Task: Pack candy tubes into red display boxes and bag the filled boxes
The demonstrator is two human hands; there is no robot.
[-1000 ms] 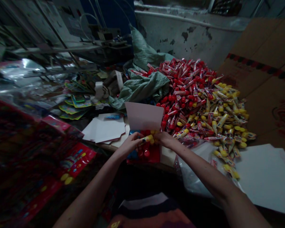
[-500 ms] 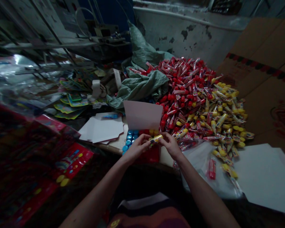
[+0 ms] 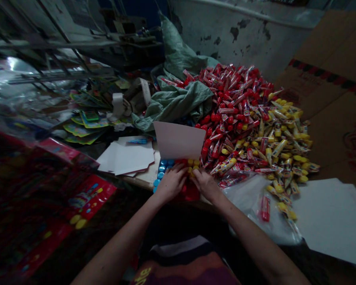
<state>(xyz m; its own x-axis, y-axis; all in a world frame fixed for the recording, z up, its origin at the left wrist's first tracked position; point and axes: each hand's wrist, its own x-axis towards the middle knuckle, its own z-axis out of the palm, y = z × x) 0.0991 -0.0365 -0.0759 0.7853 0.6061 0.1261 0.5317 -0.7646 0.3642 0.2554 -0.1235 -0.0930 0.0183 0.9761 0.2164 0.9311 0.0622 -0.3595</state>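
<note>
A small open box (image 3: 180, 142) stands in front of me, its pale lid flap raised at the back. Inside it stand blue-capped tubes (image 3: 161, 169) at the left and yellow-capped tubes (image 3: 194, 162) at the right, with red between them. My left hand (image 3: 172, 181) lies over the middle of the box, fingers stretched across the caps. At the box's right side my right hand (image 3: 206, 184) has its fingers closed on a yellow-capped tube (image 3: 191, 171), now down among the others. The fingers partly hide that tube.
A big heap of wrapped red-capped tubes (image 3: 228, 95) and yellow-capped tubes (image 3: 284, 146) lies to the right. White cards (image 3: 130, 158) lie left, more white sheets (image 3: 329, 217) at right. Green sacking (image 3: 175, 101) sits behind the box. Printed red packs (image 3: 89, 194) are at the left.
Both hands have lowered the yellow-capped tube from above the box into its right part. It lay sideways between the fingers before. The left hand has spread over the caps.
</note>
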